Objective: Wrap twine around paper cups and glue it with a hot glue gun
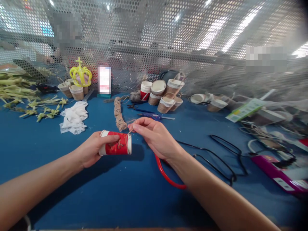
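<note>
A red and white paper cup (120, 146) lies on its side in my left hand (93, 147), its base end toward the right. My left fingers wrap round it, the thumb along the top. Between the thumb and fingertips of my right hand (151, 134) is a pinched strand of twine (130, 131), which runs down to the right end of the cup. A bundle of brown twine (118, 114) lies on the table just beyond the cup. Behind my right hand sits a blue glue gun (150, 115).
Several twine-wrapped cups (165, 103) stand at the back. A yellow crown-shaped frame (80, 73), a phone (104, 79) and crumpled white cloth (74, 117) are at left. A red ring (168, 180), black cable (216, 152) and purple power strip (274, 173) lie at right.
</note>
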A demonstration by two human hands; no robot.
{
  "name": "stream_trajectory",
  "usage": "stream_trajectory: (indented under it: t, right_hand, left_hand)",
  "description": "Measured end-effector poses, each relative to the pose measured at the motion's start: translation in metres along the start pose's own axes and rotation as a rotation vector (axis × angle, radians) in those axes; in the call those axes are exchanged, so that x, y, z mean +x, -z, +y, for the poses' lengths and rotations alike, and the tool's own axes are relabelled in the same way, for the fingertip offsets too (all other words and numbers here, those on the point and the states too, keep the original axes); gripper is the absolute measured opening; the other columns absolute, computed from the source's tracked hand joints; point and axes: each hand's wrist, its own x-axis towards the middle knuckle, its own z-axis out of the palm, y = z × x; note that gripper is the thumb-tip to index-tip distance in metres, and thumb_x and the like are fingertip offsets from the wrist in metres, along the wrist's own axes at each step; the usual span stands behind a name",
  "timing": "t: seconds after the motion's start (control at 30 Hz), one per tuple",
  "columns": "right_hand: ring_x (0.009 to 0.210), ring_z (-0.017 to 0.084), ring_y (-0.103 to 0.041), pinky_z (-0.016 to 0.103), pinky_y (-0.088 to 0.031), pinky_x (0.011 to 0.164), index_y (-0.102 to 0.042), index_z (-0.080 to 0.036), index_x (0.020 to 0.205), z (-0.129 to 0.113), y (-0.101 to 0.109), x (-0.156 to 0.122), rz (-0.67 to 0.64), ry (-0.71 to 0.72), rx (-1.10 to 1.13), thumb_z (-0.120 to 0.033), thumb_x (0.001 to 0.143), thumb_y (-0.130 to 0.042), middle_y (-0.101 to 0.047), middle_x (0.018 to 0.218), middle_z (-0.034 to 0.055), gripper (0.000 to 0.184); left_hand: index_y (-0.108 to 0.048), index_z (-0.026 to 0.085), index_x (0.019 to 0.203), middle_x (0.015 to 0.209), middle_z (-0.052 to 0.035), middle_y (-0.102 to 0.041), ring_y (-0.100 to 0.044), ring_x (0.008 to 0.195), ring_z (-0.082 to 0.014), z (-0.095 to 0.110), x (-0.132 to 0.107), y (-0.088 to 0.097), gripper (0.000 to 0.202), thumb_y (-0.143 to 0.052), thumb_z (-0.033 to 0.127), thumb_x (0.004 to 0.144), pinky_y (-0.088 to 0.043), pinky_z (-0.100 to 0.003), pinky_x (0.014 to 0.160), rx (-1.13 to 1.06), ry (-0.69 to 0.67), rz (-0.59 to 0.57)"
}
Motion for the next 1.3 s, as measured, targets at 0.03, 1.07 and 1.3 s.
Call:
stream_trajectory:
  t: [0.03, 1.07, 1.3]
  right_hand:
    - [0.075, 0.01, -0.056, 0.027, -0.04, 0.076, -0.058, -0.017, 0.069, -0.0014, 0.0009, -0.0002, 0.009, 0.027, 0.001, -0.025, 0.071, -0.062, -0.062, 0.073, -0.001, 0.009]
    - [0.065, 0.009, -0.055, 0.026, -0.043, 0.068, -0.055, -0.017, 0.069, -0.0021, 0.0022, -0.0006, 0.118, 0.042, -0.34, -0.019, 0.075, -0.057, -0.059, 0.067, -0.0013, 0.006]
    - [0.068, 0.011, -0.055, 0.028, -0.043, 0.069, -0.055, -0.017, 0.07, 0.0042, 0.0048, 0.0016, 0.114, 0.017, -0.345, -0.021, 0.073, -0.059, -0.059, 0.07, 0.0002, 0.006]
  left_hand:
    - [-0.068, 0.009, 0.07, 0.06, -0.0039, -0.069, -0.059, 0.05, -0.0096, 0.0002, 0.0004, 0.0006, 0.013, -0.071, 0.017, 0.06, -0.045, -0.017, 0.051, -0.014, 0.001, -0.009]
    - [-0.067, 0.013, 0.068, 0.062, -0.0015, -0.07, -0.061, 0.053, -0.0098, -0.005, -0.0057, -0.0037, 0.012, -0.073, 0.017, 0.059, -0.047, -0.018, 0.054, 0.089, -0.003, -0.042]
    - [-0.068, 0.014, 0.07, 0.063, -0.0008, -0.07, -0.061, 0.053, -0.0095, -0.0069, -0.0062, -0.0025, 0.015, -0.075, 0.018, 0.057, -0.049, -0.017, 0.055, 0.101, -0.056, -0.057]
